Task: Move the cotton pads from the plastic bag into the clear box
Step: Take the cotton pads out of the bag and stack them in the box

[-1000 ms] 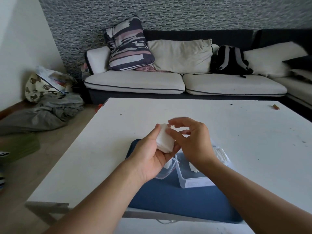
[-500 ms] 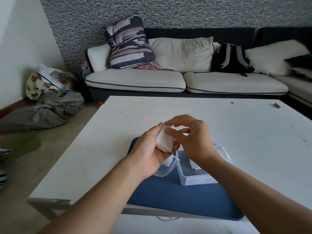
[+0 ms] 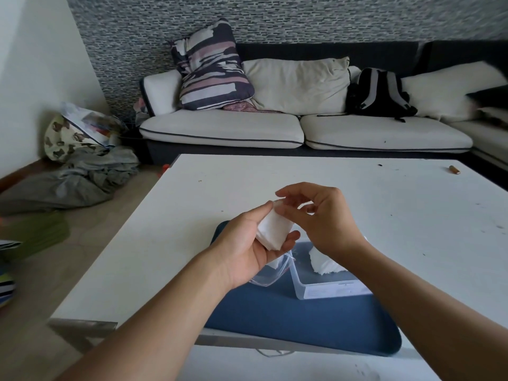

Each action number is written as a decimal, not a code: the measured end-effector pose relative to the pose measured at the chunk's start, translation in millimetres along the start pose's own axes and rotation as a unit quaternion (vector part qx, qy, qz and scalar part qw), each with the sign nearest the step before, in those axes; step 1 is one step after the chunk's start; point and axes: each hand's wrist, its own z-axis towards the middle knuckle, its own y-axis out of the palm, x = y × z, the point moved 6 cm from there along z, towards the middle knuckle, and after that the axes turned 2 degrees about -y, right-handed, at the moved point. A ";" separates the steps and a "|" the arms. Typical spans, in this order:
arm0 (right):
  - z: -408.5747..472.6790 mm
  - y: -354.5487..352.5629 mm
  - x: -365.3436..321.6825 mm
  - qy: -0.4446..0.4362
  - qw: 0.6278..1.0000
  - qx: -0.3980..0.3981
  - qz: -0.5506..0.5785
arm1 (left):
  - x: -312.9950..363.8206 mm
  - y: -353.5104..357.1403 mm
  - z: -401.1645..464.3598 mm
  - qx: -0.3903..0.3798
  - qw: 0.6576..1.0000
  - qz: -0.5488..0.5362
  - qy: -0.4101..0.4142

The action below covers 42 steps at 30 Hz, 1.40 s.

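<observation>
My left hand (image 3: 247, 248) grips a white stack of cotton pads (image 3: 273, 231) above the table, thumb on its upper left edge. My right hand (image 3: 323, 221) pinches the top corner of that stack with thumb and forefinger. Below them the clear box (image 3: 328, 290) sits on a blue mat (image 3: 302, 323), with some white cotton pads (image 3: 324, 264) lying inside it. The box's clear lid (image 3: 270, 276) lies tilted against its left side, partly under my left hand. I cannot tell whether the stack is still inside its plastic bag.
The white table (image 3: 192, 215) holds a small brown stub (image 3: 454, 169) at the far right. Behind the table stands a sofa (image 3: 225, 127) with cushions and a black backpack (image 3: 380, 92). Clothes and bags (image 3: 82, 166) lie on the floor at left.
Both hands stay together on the stack over the box. My right forefinger has lifted slightly off the top of the stack.
</observation>
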 end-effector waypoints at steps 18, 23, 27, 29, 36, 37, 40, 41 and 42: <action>-1.7 8.5 12.7 0.060 0.995 -0.069 0.030 | -1.7 -2.7 2.9 0.034 0.999 0.033 -0.013; -6.8 18.5 14.2 0.113 0.978 -0.078 0.156 | 5.4 8.0 2.0 -0.006 0.992 0.117 0.048; -10.8 30.9 20.4 0.226 0.926 -0.077 0.291 | 11.4 6.7 3.6 0.035 0.980 0.154 0.121; -12.0 36.0 22.9 0.257 0.911 -0.099 0.306 | 12.7 5.9 3.7 0.042 0.977 0.160 0.137; -15.6 39.2 16.9 0.223 0.946 -0.117 0.206 | 7.1 13.5 5.4 0.043 0.965 0.215 0.144; -15.4 37.4 17.1 0.217 0.949 -0.111 0.202 | 9.0 12.2 4.9 0.047 0.969 0.197 0.143; -16.3 33.5 17.7 0.222 0.946 -0.101 0.214 | 10.5 11.6 3.9 0.034 0.981 0.141 0.129; -17.2 33.3 18.3 0.225 0.944 -0.104 0.217 | 10.1 12.1 3.6 0.030 0.984 0.126 0.126; -18.5 33.9 19.0 0.233 0.941 -0.110 0.220 | 9.7 12.5 3.3 0.027 0.986 0.109 0.121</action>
